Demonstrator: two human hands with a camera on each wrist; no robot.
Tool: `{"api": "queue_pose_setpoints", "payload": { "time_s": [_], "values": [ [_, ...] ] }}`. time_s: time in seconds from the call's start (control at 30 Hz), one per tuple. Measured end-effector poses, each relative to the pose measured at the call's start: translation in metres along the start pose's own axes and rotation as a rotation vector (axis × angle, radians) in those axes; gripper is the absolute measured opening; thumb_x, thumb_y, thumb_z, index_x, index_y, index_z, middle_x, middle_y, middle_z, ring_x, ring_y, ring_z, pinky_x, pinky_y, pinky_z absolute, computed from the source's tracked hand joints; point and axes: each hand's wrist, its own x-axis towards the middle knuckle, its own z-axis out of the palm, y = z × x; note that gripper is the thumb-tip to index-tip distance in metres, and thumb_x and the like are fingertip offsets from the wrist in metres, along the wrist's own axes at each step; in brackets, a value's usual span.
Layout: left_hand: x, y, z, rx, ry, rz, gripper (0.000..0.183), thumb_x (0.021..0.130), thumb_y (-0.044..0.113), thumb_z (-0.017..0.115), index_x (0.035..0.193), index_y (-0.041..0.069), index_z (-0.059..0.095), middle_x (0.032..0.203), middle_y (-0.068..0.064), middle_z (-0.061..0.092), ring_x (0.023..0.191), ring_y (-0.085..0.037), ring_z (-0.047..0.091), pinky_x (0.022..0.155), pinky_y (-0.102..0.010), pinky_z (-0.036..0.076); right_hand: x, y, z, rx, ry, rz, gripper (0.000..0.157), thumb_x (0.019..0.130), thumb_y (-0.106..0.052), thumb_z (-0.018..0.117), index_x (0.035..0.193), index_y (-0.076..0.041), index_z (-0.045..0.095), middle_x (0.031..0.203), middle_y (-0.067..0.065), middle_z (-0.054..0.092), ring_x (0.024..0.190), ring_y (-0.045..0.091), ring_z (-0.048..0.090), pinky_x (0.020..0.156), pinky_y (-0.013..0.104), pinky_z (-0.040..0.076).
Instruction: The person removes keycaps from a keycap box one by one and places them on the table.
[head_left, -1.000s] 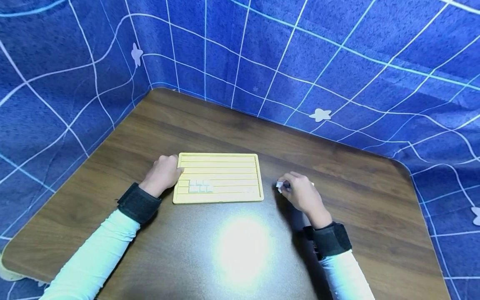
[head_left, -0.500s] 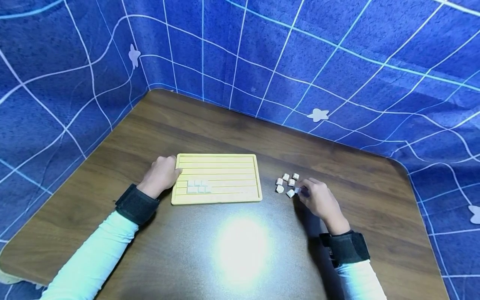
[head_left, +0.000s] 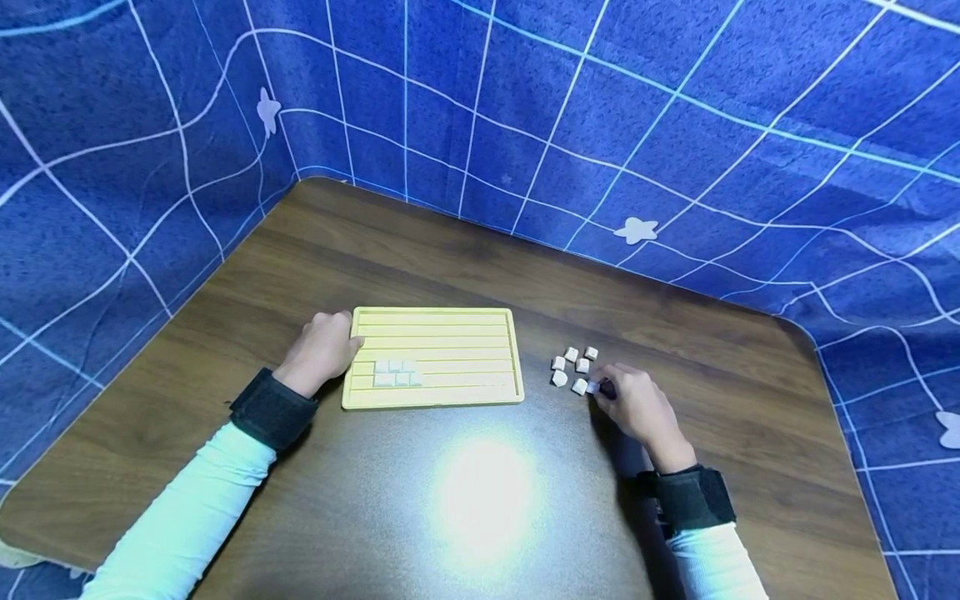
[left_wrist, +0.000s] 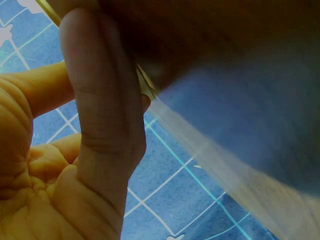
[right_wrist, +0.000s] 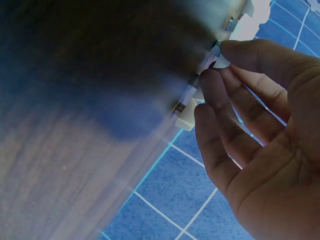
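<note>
A shallow yellow tray (head_left: 442, 317) with raised ridges lies on the table. My left hand (head_left: 318, 356) grips its left edge, thumb over the rim; the fingers below are partly hidden. In the left wrist view, the left hand (left_wrist: 102, 115) shows thumb and fingers at the edge. Two short rows of pale keycaps (head_left: 390, 379) sit in the tray's lower left. Right of the tray, my right hand (head_left: 637, 406) pinches a small white keycap (right_wrist: 221, 62) between thumb and fingertips, low over the table. Several loose white keycaps (head_left: 582, 365) lie just left of those fingertips.
The brown wooden table (head_left: 450, 242) has a bright glare spot near its front. A blue curtain (head_left: 525, 100) with white lines hangs along the back and sides.
My right hand has moved right from over the loose keycaps, uncovering them, then shifted very slightly at their right side. My left hand keeps its grip on the tray.
</note>
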Motion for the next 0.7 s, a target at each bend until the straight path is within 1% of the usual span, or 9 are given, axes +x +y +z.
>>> {"api": "queue_pose_setpoints", "payload": {
  "time_s": [0.23, 0.47, 0.7],
  "values": [
    [0.000, -0.002, 0.001, 0.003, 0.010, -0.001, 0.029, 0.092, 0.014, 0.054, 0.101, -0.014, 0.054, 0.095, -0.038, 0.060, 0.083, -0.047, 0.060, 0.068, -0.057, 0.051, 0.000, -0.001, 0.000, 0.000, -0.017, 0.019, 0.020, 0.068, 0.000, 0.072, 0.087, -0.006, 0.068, 0.086, 0.011, 0.070, 0.076, 0.027, 0.065, 0.061, 0.048, 0.055],
    [-0.001, -0.002, 0.001, 0.002, 0.019, 0.003, 0.030, 0.091, 0.014, 0.055, 0.103, -0.014, 0.054, 0.097, -0.039, 0.060, 0.086, -0.049, 0.059, 0.071, -0.059, 0.052, 0.003, -0.002, -0.007, 0.009, -0.037, 0.052, 0.022, 0.069, -0.002, 0.075, 0.089, -0.005, 0.068, 0.087, 0.011, 0.069, 0.077, 0.025, 0.065, 0.063, 0.048, 0.055],
    [-0.001, -0.003, 0.000, -0.002, 0.014, 0.003, 0.031, 0.092, 0.015, 0.055, 0.103, -0.013, 0.054, 0.096, -0.038, 0.060, 0.086, -0.049, 0.059, 0.071, -0.059, 0.052, 0.013, -0.010, -0.014, 0.035, -0.022, 0.058, 0.020, 0.070, 0.000, 0.073, 0.089, -0.005, 0.068, 0.085, 0.012, 0.069, 0.075, 0.025, 0.066, 0.060, 0.047, 0.055]
  ]
}}
